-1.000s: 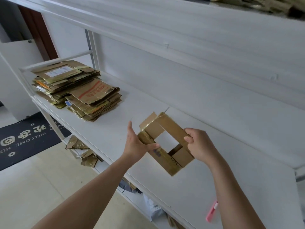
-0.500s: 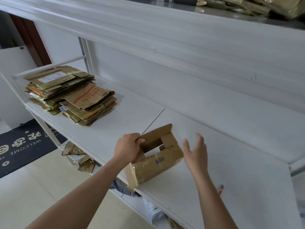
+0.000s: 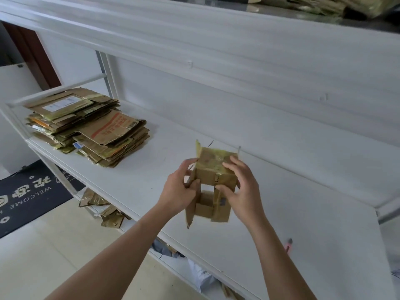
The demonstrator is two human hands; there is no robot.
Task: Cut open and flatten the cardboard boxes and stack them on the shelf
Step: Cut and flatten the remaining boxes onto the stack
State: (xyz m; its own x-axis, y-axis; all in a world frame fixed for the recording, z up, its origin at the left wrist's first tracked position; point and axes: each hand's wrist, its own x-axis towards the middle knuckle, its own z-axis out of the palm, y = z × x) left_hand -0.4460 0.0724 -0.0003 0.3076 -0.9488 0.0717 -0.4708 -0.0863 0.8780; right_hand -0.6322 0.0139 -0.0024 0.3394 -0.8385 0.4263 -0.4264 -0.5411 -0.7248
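While I watch through the head camera, I log the following items.

Item one: left hand (image 3: pixel 178 190). Forearm comes up from the lower left, reaching forward over the front edge of the shelf (image 3: pixel 303 213). The fingers are curled round the left side of the box (image 3: pixel 213 180), thumb toward me on the near face, fingertips wrapped behind the left flap.

Item two: right hand (image 3: pixel 241 187). Forearm comes up from the lower right. The fingers are spread and bent over the right side of the box, thumb pressed on the near face by the opening, index finger lying across the taped upper panel. Both hands grip the box between them.

Item three: box, small, brown cardboard, with glossy yellowish tape on the upper panel. It is held in the air above the middle of the white shelf, not resting on it. Its long axis runs roughly up and down in the view, top end tipped away from me toward the back wall, bottom end toward me. An open gap shows on the near face between the thumbs; loose flaps hang at the lower end and a narrow flap sticks up at the top left corner.

Item four: stack of flattened boxes (image 3: pixel 91 126), lying at the far left end of the same shelf, well apart from the hands.

Item five: pink cutter (image 3: pixel 289 245), lying on the shelf just right of my right forearm, partly hidden.

Item six: cardboard scraps (image 3: pixel 104 210) on the lower shelf level, and a dark doormat (image 3: pixel 28 191) on the floor to the left.
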